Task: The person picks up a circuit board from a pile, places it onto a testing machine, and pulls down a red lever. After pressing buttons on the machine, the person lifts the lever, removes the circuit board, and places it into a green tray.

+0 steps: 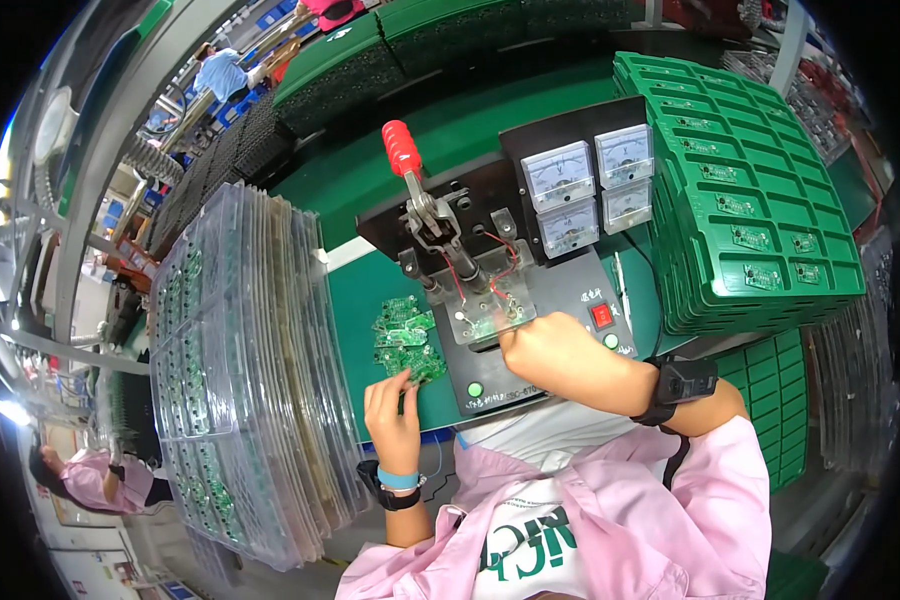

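The left hand point(394, 408) pinched a small green circuit board point(425, 366) beside the test stand point(530, 300). The right hand point(550, 352), fingers curled, rested at the stand's clear plate point(485, 310); whether it held anything could not be told

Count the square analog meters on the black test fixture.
3. One meter sits upper left on the black panel, another upper right, and a third below the first. A partly hidden pale block under the right one may be a fourth.
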`<move>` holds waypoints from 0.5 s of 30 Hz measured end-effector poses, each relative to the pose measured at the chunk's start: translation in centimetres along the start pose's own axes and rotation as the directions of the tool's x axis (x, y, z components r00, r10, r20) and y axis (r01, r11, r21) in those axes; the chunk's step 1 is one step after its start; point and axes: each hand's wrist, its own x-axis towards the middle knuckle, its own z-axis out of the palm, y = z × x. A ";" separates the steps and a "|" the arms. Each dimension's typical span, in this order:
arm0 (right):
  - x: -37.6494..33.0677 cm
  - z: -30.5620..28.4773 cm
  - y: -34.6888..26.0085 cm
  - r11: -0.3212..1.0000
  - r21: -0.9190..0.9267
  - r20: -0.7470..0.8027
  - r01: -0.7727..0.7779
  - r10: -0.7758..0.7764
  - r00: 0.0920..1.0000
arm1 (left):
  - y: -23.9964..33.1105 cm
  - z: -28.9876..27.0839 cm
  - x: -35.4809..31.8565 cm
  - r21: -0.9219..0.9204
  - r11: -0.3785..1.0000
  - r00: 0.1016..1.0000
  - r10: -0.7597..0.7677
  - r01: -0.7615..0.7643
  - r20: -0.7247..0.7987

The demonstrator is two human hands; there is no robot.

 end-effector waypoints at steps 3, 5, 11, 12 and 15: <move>0.4 -0.4 -0.4 0.998 -0.043 -0.012 0.040 -0.041 0.999 | 2.2 -0.4 1.3 -0.043 0.964 0.956 0.255 -0.263 -0.147; 0.3 -0.8 -0.7 0.992 -0.059 -0.079 0.110 -0.115 0.990 | 3.8 -0.3 2.5 -0.047 0.930 0.925 0.356 -0.365 -0.128; -3.0 -2.1 -1.2 0.976 -0.076 -0.205 0.206 -0.217 0.954 | 7.6 2.2 4.2 0.032 0.798 0.798 0.602 -0.602 -0.018; -3.5 -2.0 -1.1 0.983 -0.092 -0.207 0.161 -0.177 0.962 | 7.9 2.5 4.2 0.027 0.805 0.804 0.594 -0.593 -0.034; -3.7 -1.3 -0.3 0.995 -0.089 -0.169 0.042 -0.057 0.984 | 8.4 2.4 3.5 0.015 0.814 0.810 0.579 -0.581 -0.095</move>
